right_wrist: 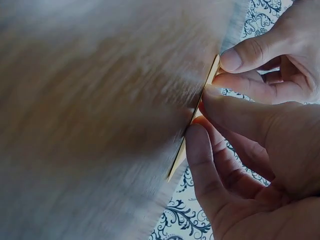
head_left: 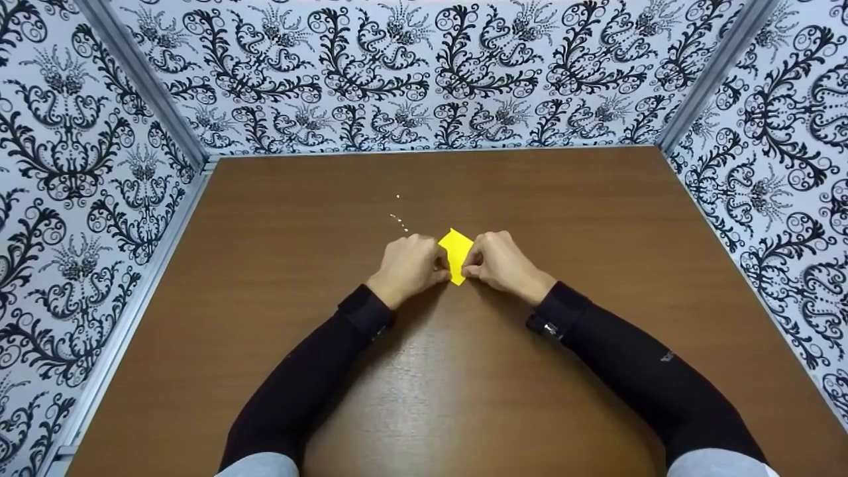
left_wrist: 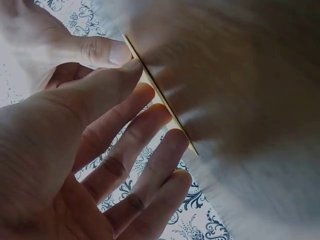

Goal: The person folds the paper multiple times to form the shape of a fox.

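Observation:
A small piece of yellow paper (head_left: 457,255), with angled corners and apparently folded, lies on the brown table between both hands. At its left edge the left hand (head_left: 411,260) pinches it with thumb and curled fingers. My right hand (head_left: 502,260) pinches the right edge near the lower corner. In the left wrist view the paper (left_wrist: 167,106) appears almost edge-on, fingertips along it. The right wrist view also shows the paper (right_wrist: 176,162) as a thin strip, with the thumbs close together near its upper end. The fingers cover part of both side edges.
Several tiny white scraps (head_left: 398,220) lie on the wooden table (head_left: 318,199) beyond the left hand. Patterned black-and-white walls (head_left: 397,79) stand at the back and both sides, with grey metal posts (head_left: 149,86) at the corners.

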A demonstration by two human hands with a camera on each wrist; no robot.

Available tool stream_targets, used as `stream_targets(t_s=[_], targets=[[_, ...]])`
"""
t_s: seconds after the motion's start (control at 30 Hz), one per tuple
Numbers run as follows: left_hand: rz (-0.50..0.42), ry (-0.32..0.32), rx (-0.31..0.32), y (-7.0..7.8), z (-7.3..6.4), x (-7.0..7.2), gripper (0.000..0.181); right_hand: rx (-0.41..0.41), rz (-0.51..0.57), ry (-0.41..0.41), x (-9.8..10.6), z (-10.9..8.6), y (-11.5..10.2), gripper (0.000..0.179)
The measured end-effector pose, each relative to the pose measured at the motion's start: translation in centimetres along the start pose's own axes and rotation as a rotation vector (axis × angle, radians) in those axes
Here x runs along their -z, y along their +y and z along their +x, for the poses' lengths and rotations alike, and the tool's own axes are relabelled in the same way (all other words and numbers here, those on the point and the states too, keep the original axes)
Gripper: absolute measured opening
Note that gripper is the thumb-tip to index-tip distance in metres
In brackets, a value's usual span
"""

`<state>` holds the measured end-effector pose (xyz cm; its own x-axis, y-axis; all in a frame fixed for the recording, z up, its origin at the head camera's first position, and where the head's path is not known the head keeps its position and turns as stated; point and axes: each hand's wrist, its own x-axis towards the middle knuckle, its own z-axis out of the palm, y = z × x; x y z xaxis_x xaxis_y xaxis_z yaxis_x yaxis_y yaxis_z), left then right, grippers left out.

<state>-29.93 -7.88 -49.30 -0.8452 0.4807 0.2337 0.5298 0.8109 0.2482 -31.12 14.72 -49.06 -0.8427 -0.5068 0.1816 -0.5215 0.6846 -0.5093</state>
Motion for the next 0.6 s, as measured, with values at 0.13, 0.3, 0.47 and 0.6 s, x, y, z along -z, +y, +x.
stream_targets(t_s=[0.13,0.3,0.47,0.6], targets=[[-0.024,-0.034,0.021,0.2,0.2,0.1,0.019,-0.030,0.002,-0.008,-0.1,0.0,0.1,0.005],[-0.069,-0.077,0.030,0.4,0.6,-0.2,0.018,-0.051,-0.010,-0.013,-0.1,0.1,0.1,0.004],[-0.084,-0.112,0.059,0.5,0.9,-0.3,0.019,-0.047,-0.012,-0.002,-0.1,0.0,0.1,0.003],[-0.084,-0.135,0.079,0.6,1.1,-0.1,0.021,-0.047,-0.004,0.002,-0.1,-0.1,0.2,0.004]])
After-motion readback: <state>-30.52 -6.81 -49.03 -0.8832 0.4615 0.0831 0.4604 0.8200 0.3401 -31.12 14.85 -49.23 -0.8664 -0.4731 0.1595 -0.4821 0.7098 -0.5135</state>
